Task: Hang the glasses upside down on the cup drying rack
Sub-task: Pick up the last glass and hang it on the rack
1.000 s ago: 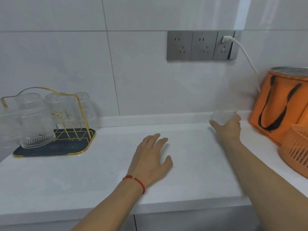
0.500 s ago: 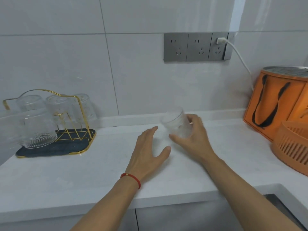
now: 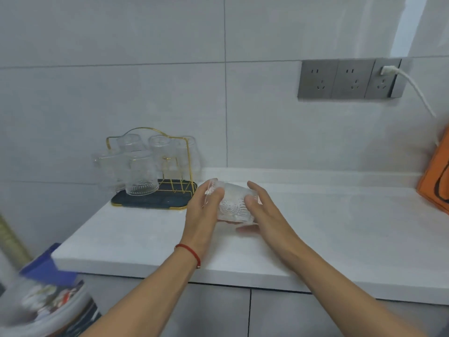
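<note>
Clear patterned glass (image 3: pixel 230 203) tilted sideways above table (image 3: pixel 340 227), clasped by both hands: left hand (image 3: pixel 204 210) fingers at rim, right hand (image 3: pixel 262 212) fingers at base. Likely mid-inversion for gold drying rack (image 3: pixel 155 171) nearby.

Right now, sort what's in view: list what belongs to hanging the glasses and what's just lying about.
Belongs to the job:
- clear patterned glass, held between left hand and right hand
- gold wire cup drying rack on its dark tray
- clear glasses already hung upside down

Just lying about:
- orange fabric bag
- grey wall sockets with white cable
</note>
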